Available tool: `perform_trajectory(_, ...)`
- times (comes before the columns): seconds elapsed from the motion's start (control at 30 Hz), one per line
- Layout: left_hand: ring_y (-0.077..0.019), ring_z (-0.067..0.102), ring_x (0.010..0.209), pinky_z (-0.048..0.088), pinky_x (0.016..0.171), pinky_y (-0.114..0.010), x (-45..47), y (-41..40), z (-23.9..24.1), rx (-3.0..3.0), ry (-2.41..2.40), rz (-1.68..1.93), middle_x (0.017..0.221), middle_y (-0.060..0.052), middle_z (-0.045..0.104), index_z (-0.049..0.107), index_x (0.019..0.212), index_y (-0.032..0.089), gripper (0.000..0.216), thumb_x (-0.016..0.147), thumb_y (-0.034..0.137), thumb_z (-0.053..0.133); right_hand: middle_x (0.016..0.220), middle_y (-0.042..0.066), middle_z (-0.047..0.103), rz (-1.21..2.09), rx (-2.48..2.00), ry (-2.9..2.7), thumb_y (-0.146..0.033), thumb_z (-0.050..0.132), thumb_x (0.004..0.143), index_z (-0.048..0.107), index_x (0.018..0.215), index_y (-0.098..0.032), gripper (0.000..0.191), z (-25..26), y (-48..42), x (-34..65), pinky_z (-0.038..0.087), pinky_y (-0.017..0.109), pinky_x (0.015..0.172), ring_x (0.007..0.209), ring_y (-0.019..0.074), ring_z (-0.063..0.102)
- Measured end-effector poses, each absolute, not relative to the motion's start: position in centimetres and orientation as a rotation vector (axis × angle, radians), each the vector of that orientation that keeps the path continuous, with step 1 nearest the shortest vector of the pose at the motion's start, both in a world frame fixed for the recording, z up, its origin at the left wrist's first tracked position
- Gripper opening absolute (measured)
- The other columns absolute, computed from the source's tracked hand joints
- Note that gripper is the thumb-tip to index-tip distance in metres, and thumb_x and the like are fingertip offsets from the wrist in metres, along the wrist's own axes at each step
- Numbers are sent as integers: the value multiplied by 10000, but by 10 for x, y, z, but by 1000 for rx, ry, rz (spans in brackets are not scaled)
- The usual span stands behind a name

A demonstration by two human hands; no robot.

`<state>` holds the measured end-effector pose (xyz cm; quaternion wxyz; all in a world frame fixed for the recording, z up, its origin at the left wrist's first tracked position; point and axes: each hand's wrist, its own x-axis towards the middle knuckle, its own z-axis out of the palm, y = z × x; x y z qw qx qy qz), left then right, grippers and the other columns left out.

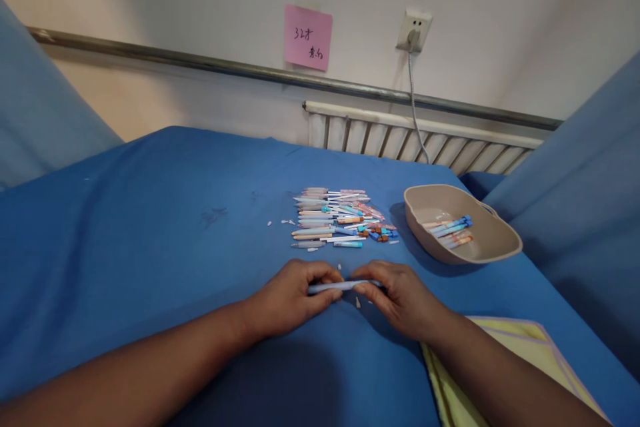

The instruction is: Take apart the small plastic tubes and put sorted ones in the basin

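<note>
Between my two hands lies a pale blue pen, held level above the blue cloth. The fingers and thumb of my left hand pinch its left part. My right hand grips the right part the same way, and its fingers hide that end. Just beyond the hands is a pile of pen parts: grey and blue barrels, white refills, printed pieces and small brown and blue bits. A few tiny white pieces are scattered close to my fingers.
A beige basket holding several finished-looking pens stands at the right. A folded yellow cloth lies under my right forearm. Behind the blue-covered table are a radiator, a metal rail, a plugged-in cable and a pink note.
</note>
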<state>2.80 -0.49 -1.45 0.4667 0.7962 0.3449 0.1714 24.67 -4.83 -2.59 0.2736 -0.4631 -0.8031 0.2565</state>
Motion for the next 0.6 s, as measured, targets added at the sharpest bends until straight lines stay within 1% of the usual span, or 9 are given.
perform_trajectory(0.07,-137,610,727,449,669,-216,29,-5,-14,1907,860,408,790,-9,689,677,918,157,182,833,278,570,872,28,652,695,-1248,-2120,-307,600,863,553,1064,-206,230,-27,-49,247,426,265,675,761,160,600)
perform_trajectory(0.1,-132,608,709,450,658,-213,29,-5,-14,1881,861,402,776,-9,690,674,914,154,184,834,281,568,881,30,644,686,-1236,-2115,-283,609,853,543,1052,-202,225,-27,-50,247,426,264,671,759,159,594)
perform_trajectory(0.2,-119,602,665,452,634,-203,30,-5,-14,1837,843,374,758,-6,695,669,895,151,185,843,291,559,851,34,625,648,-1180,-2165,-223,545,884,562,931,-194,58,-26,-51,247,418,262,676,757,153,576)
perform_trajectory(0.23,-118,605,665,452,635,-201,30,-6,-14,1852,834,366,761,-6,697,671,888,153,185,846,292,556,835,35,623,641,-1169,-2186,-228,523,900,570,902,-192,60,-26,-51,247,416,263,679,757,153,574)
perform_trajectory(0.4,-135,616,756,439,687,-203,28,-6,-16,2078,798,388,849,-15,706,686,941,175,205,861,300,545,775,26,616,655,-1205,-2269,-306,463,947,592,857,-186,197,-22,-50,247,402,258,667,729,147,573)
perform_trajectory(0.5,-133,612,746,431,674,-199,27,-6,-16,2125,801,383,852,-10,702,682,964,181,215,867,306,536,793,25,623,662,-1219,-2285,-304,449,952,588,894,-192,187,-22,-50,246,403,259,672,743,149,578)
perform_trajectory(0.57,-136,615,752,433,676,-199,27,-6,-15,2093,812,392,846,-10,701,677,955,176,205,863,298,540,845,28,630,655,-1226,-2251,-304,515,918,565,969,-197,129,-23,-51,246,404,263,681,766,156,580)
perform_trajectory(0.6,-136,616,750,437,675,-199,27,-6,-15,2059,821,395,837,-11,701,673,948,170,199,860,293,543,871,30,630,644,-1232,-2227,-294,552,894,549,994,-196,140,-23,-51,246,405,265,685,775,159,579)
